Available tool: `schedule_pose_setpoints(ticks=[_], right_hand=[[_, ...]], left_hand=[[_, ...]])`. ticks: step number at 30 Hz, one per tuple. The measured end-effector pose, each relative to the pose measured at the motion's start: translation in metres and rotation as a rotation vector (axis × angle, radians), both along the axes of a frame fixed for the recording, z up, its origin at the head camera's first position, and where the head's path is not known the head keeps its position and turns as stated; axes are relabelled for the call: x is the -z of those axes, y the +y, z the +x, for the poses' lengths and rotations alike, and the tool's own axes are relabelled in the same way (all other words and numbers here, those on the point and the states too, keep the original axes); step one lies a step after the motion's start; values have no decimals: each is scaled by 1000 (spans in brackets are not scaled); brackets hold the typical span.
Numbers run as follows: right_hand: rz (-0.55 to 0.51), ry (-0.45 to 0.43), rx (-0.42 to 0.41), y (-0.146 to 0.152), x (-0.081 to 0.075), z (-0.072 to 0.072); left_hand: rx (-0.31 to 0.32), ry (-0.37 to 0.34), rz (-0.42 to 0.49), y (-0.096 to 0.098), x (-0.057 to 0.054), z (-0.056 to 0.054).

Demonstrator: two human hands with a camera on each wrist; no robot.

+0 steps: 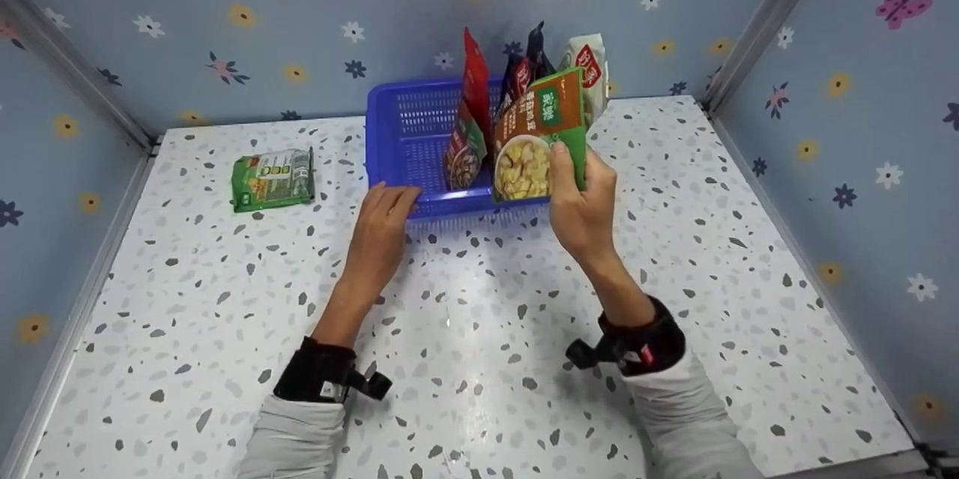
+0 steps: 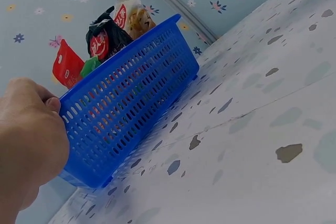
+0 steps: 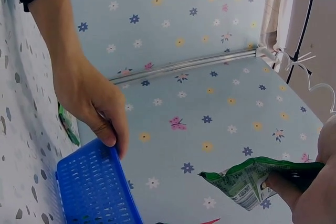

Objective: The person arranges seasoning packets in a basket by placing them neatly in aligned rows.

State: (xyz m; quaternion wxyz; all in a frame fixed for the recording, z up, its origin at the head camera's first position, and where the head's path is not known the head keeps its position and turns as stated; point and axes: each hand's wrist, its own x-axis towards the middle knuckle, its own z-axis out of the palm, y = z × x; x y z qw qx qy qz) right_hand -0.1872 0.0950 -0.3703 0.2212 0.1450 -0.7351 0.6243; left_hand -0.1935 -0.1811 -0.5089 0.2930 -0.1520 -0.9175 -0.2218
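My left hand (image 1: 378,239) grips the front left corner of a blue plastic basket (image 1: 379,134). In the right wrist view that hand's thumb and fingers pinch the basket rim (image 3: 116,166). My right hand (image 1: 584,217) holds an orange and green food pouch (image 1: 528,157) by its right edge, thumb on the printed front. The pouch is tilted above the basket's front right part. Inside the basket stand a red packet (image 1: 475,74), a pouch with a bowl picture (image 1: 464,153), a black packet (image 2: 105,40) and a white packet (image 1: 598,82) with a red label.
A green packet (image 1: 273,179) lies flat on the speckled white table (image 1: 464,359), left of the basket. Flower-patterned panels (image 1: 292,22) enclose the table at the back and both sides. The basket stands close to the back panel.
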Motion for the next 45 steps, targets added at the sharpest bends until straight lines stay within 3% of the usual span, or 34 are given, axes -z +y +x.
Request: schedule_pose_setpoints(ticks=[7, 16, 26, 34, 45], right_hand=[[37, -11, -66, -19, 1, -15], [172, -124, -105, -61, 0, -60], [428, -246, -114, -102, 24, -103], [555, -249, -162, -118, 45, -114], [600, -379, -201, -124, 59, -122]], left_hand=[[6, 13, 9, -1, 1, 0], [27, -11, 43, -2, -2, -1], [30, -11, 63, -2, -1, 0], [21, 22, 55, -1, -1, 0], [5, 40, 48, 0, 0, -1]])
